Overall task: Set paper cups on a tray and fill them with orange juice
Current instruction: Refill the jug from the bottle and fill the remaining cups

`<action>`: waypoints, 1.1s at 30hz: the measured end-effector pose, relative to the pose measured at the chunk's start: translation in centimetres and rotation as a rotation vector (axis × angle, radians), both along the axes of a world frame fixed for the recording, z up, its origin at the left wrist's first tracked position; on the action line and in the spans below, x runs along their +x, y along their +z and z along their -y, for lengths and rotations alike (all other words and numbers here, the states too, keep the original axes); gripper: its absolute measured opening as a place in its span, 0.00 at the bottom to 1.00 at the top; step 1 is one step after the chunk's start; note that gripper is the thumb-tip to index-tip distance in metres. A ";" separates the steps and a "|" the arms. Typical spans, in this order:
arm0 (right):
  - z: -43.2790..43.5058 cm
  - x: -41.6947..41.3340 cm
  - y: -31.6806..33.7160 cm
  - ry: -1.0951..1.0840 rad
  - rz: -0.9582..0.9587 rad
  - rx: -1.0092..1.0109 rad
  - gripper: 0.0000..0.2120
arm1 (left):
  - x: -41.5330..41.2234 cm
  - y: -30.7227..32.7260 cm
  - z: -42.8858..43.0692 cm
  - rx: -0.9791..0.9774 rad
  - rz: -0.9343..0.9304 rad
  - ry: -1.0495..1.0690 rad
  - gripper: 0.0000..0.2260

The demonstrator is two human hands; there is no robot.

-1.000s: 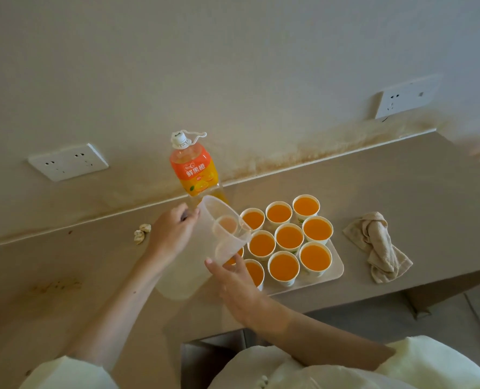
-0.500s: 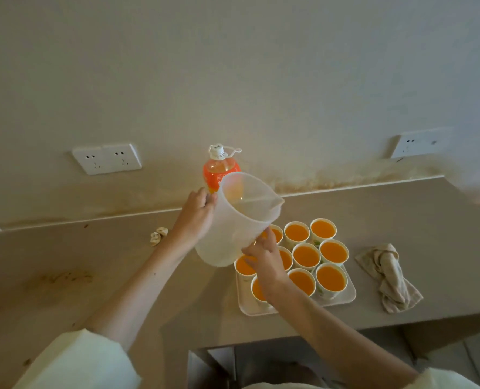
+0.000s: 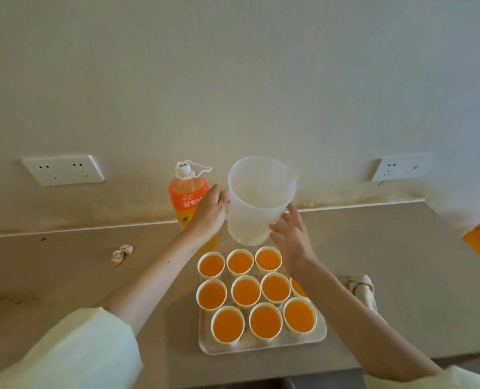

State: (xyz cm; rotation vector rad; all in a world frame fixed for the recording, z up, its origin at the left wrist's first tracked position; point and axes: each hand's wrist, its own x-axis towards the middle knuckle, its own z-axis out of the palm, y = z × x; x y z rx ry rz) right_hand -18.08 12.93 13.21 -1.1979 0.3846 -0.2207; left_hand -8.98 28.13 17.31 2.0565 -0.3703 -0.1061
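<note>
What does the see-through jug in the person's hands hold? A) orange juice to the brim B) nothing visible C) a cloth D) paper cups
B: the jug, gripped by the left hand, shows no orange inside, unlike the filled cups.

Left sleeve (image 3: 73,352): pale cream fabric, loose, ending near the elbow.
Right sleeve (image 3: 440,377): same pale cream fabric.
Left hand (image 3: 209,213), right hand (image 3: 292,242): bare.
</note>
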 end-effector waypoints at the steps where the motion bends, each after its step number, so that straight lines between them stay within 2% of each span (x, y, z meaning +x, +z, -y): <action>1: 1.3 0.7 -0.2 0.007 -0.018 -0.003 0.32 | 0.5 -0.5 0.9 -0.001 -0.015 0.015 0.11; 5: 6.1 3.3 -1.0 0.048 -0.078 -0.020 0.26 | 3.4 -2.5 4.4 -0.041 -0.119 0.094 0.12; 9: 9.9 6.0 -3.3 0.120 -0.155 0.060 0.20 | 6.2 -4.9 6.5 -0.030 -0.196 0.146 0.12; 14: 11.6 7.6 -6.3 0.149 -0.262 0.142 0.21 | 7.9 -8.4 7.5 -0.001 -0.295 0.182 0.11; 20: 12.3 8.3 -7.1 0.212 -0.327 0.146 0.20 | 8.9 -9.9 8.0 -0.017 -0.352 0.224 0.11; 27: 12.1 8.7 -8.3 0.309 -0.380 0.020 0.23 | 9.6 -10.5 7.7 -0.103 -0.422 0.288 0.13; 30: 12.2 8.8 -8.4 0.310 -0.393 -0.010 0.23 | 10.0 -10.7 7.6 -0.047 -0.407 0.277 0.10; 33: 12.2 8.8 -8.4 0.317 -0.400 -0.046 0.24 | 10.0 -10.9 7.8 0.091 -0.322 0.270 0.03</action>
